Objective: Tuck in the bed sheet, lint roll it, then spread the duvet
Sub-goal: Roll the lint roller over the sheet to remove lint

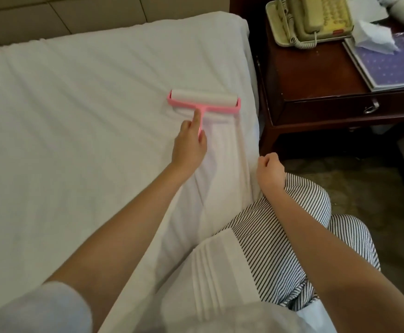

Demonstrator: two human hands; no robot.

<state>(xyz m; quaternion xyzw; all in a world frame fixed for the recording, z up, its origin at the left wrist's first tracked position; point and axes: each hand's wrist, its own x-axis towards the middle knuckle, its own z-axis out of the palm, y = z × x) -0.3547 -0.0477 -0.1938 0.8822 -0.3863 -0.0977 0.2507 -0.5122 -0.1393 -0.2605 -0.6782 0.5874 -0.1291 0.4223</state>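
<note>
**Lint roller flat on the sheet, left hand on the handle.**

I see the left hand (190,145) wrapped round the pink handle (203,116), index finger (197,116) laid straight along it, the other fingers curled tight. The lint roller (203,100) sits on the bed sheet (76,104) near its right edge. The drum lies crosswise and the handle points back at the wrist, so the roller is dead ahead of the fingers. I'd judge the stroke runs along that handle line. The right hand (269,168) hangs at the mattress edge, well apart, fingers curled under with nothing showing in them.
</note>
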